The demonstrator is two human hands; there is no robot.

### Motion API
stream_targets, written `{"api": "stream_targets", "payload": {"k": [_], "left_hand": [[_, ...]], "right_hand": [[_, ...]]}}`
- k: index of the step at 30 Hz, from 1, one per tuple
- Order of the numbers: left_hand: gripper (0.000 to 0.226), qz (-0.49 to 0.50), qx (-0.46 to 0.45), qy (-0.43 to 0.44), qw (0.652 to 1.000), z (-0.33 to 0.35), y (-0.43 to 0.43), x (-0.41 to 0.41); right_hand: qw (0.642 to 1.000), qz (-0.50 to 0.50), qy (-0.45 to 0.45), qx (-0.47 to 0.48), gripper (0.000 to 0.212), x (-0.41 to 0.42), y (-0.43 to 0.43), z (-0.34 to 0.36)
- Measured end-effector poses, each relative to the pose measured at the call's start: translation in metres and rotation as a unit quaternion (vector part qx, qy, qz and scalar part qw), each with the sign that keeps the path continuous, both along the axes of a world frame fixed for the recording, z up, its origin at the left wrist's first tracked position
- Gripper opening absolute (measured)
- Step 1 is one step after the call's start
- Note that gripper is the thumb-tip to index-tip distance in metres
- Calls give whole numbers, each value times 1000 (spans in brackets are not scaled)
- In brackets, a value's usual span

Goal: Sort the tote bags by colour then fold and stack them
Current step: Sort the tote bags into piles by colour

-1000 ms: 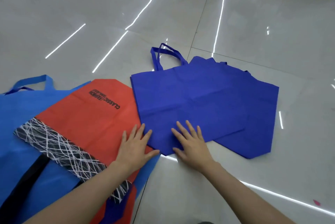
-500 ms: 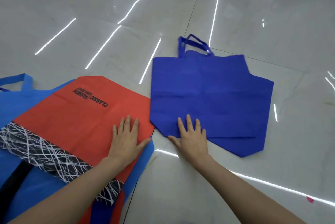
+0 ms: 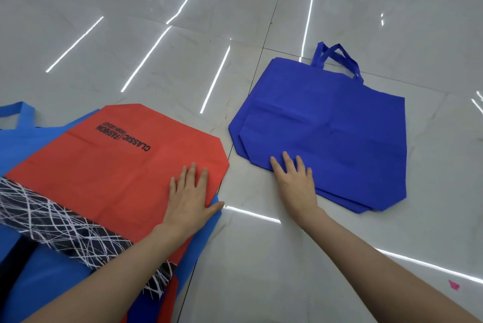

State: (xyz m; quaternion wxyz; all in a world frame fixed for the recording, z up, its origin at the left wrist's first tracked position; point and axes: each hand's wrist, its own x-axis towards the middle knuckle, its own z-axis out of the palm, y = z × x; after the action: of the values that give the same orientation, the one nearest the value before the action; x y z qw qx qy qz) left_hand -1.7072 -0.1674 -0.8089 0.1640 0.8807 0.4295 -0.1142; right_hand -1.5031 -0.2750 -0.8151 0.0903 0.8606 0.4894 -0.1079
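Your left hand (image 3: 192, 192) lies flat with fingers straight and thumb spread, pressing the near right corner of the red tote bag (image 3: 117, 166). The thumb reaches past the red edge. Your right hand (image 3: 294, 181) is also flat and holds nothing, its fingers resting on the near left corner of the dark blue tote bags (image 3: 326, 134) and its heel on the floor (image 3: 261, 257).

The dark blue bags lie stacked, their edges almost aligned, with lower layers peeking out along the left and near sides. Their handles (image 3: 337, 57) point away from you. The red bag lies on a light blue bag (image 3: 23, 145), which shows along its left and near right edges, and a black-and-white band (image 3: 52, 218) crosses the red bag's near end.

A narrow strip of tile separates the red bag's clipped corner from the dark blue stack. Wide floor lies beyond both piles and to the right of the stack. A pink scrap (image 3: 454, 284) lies at the near right.
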Motion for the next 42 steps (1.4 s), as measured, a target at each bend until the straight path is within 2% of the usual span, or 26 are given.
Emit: {"api": "stream_targets", "payload": {"k": [8, 12, 14, 16, 18, 20, 22, 25, 28, 29, 31, 32, 33, 34, 35, 37, 38, 40, 41, 42], "left_hand": [[70, 1, -11, -64, 998, -10, 4, -10], [93, -8, -12, -50, 999, -9, 4, -12], [94, -14, -19, -44, 999, -10, 5, -15], [90, -38, -40, -59, 997, -7, 7, -19], [91, -99, -61, -60, 991, -5, 12, -30], [89, -168, -68, -37, 983, -2, 16, -49], [79, -204, -52, -30, 977, 0, 19, -70], [56, -211, 25, -17, 977, 6, 16, -99], [43, -157, 100, -45, 981, 12, 12, -107], [42, -124, 113, -57, 984, 17, 12, -106], [41, -19, 129, -61, 990, 24, 17, -104], [42, 38, 129, -65, 989, 25, 20, -104], [45, 91, 118, -70, 986, 26, 23, -105], [50, 133, 103, -68, 983, 26, 26, -105], [53, 158, 94, -66, 981, 24, 30, -107], [58, 175, 98, -64, 978, 21, 39, -111], [60, 176, 97, -56, 978, 20, 44, -113], [62, 171, 91, -42, 980, 19, 54, -117], [62, 167, 90, -43, 981, 19, 59, -119], [63, 162, 91, -42, 982, 19, 63, -120]], "right_hand": [[998, -60, -13, 15, 56, 48, 38, -3], [990, -134, -34, 11, 53, 61, 49, 4], [985, -160, -27, 58, 52, 48, 58, 9], [981, -98, 57, 155, 50, 19, 71, 12], [950, -45, 221, 216, 51, -17, 86, 15], [912, -82, 342, 211, 54, -49, 99, 17], [885, -157, 388, 205, 53, -71, 110, 17], [823, -263, 456, 213, 41, -91, 116, 12], [803, -317, 455, 219, 29, -100, 113, 5], [780, -348, 459, 246, 24, -101, 113, 3], [685, -427, 496, 320, 17, -105, 116, 7], [645, -453, 505, 353, 21, -107, 119, 7], [632, -458, 504, 370, 28, -111, 121, 9], [641, -444, 509, 364, 34, -115, 123, 10], [665, -416, 520, 337, 33, -120, 124, 11], [739, -337, 532, 240, 27, -133, 121, 19], [789, -290, 499, 210, 33, -134, 117, 21], [903, -186, 319, 218, 32, -125, 111, 21], [936, -109, 219, 254, 25, -118, 108, 22], [951, -11, 146, 273, 21, -110, 108, 18]]}}
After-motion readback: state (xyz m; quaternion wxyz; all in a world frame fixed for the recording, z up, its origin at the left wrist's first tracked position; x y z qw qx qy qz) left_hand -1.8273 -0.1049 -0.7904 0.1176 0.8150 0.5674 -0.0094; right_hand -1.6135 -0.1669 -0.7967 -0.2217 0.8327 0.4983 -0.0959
